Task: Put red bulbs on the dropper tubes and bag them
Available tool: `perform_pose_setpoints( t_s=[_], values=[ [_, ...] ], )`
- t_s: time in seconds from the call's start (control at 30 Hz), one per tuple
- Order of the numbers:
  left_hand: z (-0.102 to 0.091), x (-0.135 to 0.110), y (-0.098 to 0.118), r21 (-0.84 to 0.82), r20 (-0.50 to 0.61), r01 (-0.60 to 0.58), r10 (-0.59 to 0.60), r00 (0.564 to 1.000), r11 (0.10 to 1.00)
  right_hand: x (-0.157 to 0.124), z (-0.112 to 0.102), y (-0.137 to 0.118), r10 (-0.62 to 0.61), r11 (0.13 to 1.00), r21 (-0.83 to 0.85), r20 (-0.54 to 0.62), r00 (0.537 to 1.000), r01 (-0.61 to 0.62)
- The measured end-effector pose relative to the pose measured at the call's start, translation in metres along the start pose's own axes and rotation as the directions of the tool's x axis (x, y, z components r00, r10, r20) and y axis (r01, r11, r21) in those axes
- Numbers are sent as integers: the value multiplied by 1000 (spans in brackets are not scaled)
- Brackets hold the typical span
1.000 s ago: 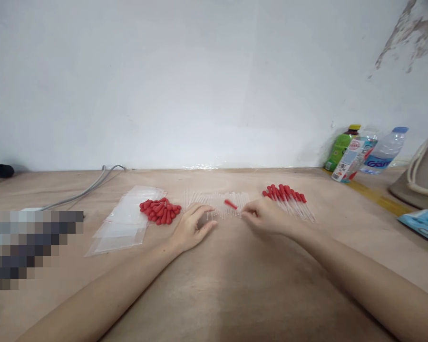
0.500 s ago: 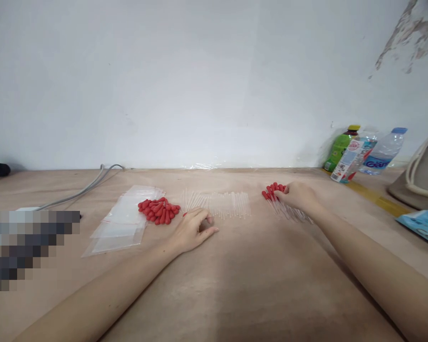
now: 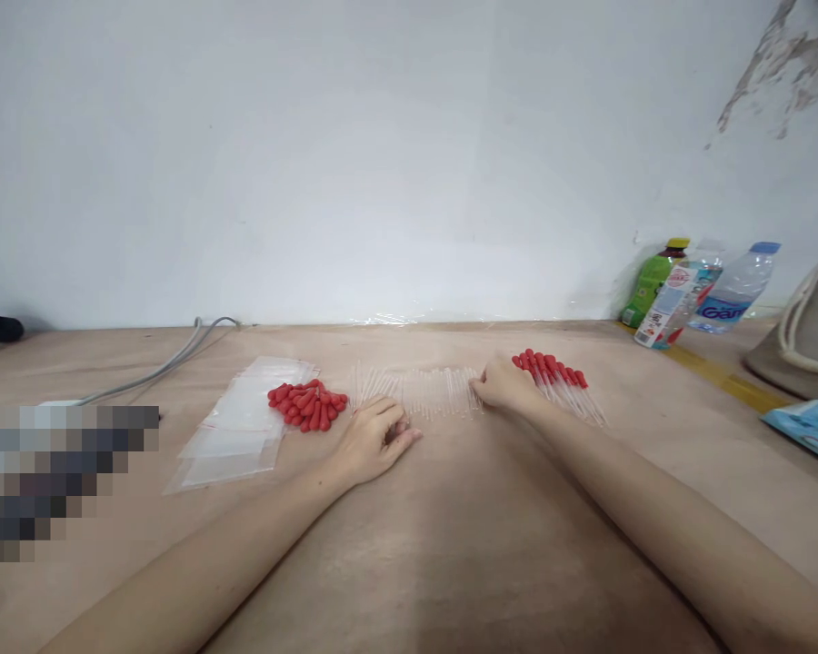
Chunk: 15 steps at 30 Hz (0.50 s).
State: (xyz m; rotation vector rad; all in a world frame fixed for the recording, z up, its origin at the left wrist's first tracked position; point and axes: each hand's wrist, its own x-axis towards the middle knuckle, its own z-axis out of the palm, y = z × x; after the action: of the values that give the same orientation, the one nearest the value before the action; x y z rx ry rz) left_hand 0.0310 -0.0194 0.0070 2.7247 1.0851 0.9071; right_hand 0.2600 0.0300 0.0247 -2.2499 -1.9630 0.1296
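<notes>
A row of clear thin tubes (image 3: 433, 391) lies across the middle of the table. At its right end my right hand (image 3: 504, 383) is closed in a pinch on a clear tube. My left hand (image 3: 374, 440) rests curled at the row's left front side, its thumb pointing right; what its fingers hold, if anything, is hidden. A pile of loose red rubber bulbs (image 3: 306, 404) sits left of that hand. Beyond my right hand lie several droppers (image 3: 563, 377), clear tubes with red bulbs on their far ends, side by side at a slant.
Clear zip bags (image 3: 235, 427) lie fanned out beside the bulb pile. Grey cables (image 3: 170, 359) run along the back left. Bottles, among them a green bottle (image 3: 644, 289), stand against the wall at the right, near a blue packet (image 3: 808, 431) and a grey bag (image 3: 801, 336).
My right hand has let go of a dropper in the right-hand group and moved left to the tube row. My left hand has stayed nearly still; a red bit beside it is now hidden.
</notes>
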Motion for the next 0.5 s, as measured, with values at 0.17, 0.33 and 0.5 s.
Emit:
perform_pose_setpoints(
  t_s=[0.17, 0.33, 0.5],
  values=[
    [-6, 6, -13, 198, -61, 91, -80, 995, 976, 15, 6, -3, 39, 999, 4, 45, 998, -39],
    [-39, 15, -51, 443, -44, 320, -336, 941, 838, 8, 10, -2, 9, 1000, 6, 3, 1000, -9],
    [-68, 14, -77, 401, 141, 339, -423, 895, 851, -15, 11, -6, -108, 994, 2, -245, 963, 112]
  ],
)
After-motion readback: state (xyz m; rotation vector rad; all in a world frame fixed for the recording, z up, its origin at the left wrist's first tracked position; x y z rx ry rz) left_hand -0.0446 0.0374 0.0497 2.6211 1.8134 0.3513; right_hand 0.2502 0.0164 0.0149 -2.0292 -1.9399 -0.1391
